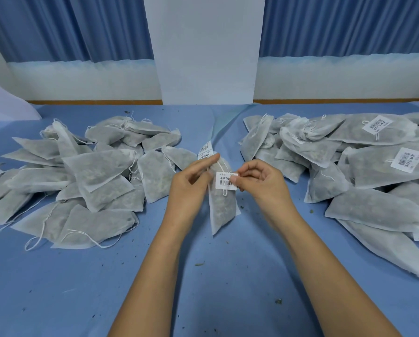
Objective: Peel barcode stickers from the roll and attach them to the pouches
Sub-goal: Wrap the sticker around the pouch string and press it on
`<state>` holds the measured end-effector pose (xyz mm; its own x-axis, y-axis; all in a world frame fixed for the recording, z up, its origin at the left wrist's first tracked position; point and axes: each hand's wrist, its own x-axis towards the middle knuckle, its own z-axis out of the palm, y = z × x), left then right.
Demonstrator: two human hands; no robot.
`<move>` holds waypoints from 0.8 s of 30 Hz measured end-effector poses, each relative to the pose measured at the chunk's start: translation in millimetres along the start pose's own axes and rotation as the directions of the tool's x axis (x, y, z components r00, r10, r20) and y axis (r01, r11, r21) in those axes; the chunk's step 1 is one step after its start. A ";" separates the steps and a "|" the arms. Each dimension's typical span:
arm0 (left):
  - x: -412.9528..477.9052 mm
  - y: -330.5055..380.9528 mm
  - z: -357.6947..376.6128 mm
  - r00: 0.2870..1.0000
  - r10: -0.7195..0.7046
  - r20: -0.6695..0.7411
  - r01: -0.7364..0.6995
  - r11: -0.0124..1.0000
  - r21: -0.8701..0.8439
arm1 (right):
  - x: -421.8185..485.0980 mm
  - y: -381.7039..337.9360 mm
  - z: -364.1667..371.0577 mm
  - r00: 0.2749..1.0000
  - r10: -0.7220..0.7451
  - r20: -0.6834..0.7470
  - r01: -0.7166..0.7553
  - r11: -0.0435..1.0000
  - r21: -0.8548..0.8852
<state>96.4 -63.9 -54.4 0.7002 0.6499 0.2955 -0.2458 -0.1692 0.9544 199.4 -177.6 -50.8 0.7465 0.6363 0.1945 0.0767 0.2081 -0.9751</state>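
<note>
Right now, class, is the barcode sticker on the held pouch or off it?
On, it seems: the sticker lies flat against the pouch, though the right hand pinches its right edge.

I see a blue-covered counter (pixel 57 300) dotted with dark crumbs (pixel 199 264), with a brown strip (pixel 94 102) along its far side. Behind it hang blue curtains (pixel 57 27), and a white pillar (pixel 207 49) stands between them.

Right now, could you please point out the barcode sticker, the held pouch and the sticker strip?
barcode sticker (pixel 224 183): head view, printed bars.
held pouch (pixel 221 210): head view, lower body.
sticker strip (pixel 205 150): head view, top label.
</note>
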 end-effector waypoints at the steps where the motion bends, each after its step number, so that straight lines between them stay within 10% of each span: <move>1: -0.3 0.6 0.7 1.000 0.001 0.004 -0.001 1.000 -0.007 | -0.3 0.2 0.5 1.000 0.006 0.005 -0.006 1.000 -0.010; 8: -0.3 -2.4 1.1 1.000 0.009 0.027 -0.009 1.000 0.002 | -0.2 4.3 -2.6 0.983 0.070 -0.172 -0.118 0.951 -0.285; 13: 2.0 -2.5 0.5 0.994 -0.021 0.111 0.048 0.966 -0.254 | -4.3 3.3 1.2 0.985 0.131 0.109 -0.134 0.991 0.025; 17: -1.4 -7.0 10.4 0.987 -0.152 0.052 0.148 0.986 0.074 | -2.0 5.3 0.4 1.000 0.029 0.009 -0.026 0.965 -0.262; 24: -8.9 0.2 32.0 0.992 -0.127 -0.015 0.127 0.992 0.011 | -15.4 -4.3 -21.3 0.987 0.158 0.023 -0.153 0.975 -0.161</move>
<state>111.6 -93.4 -55.5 0.7156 0.6771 0.1715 -0.1472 -0.0938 0.9846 201.6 -204.1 -51.9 0.7340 0.6780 0.0400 0.0668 -0.0136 -0.9977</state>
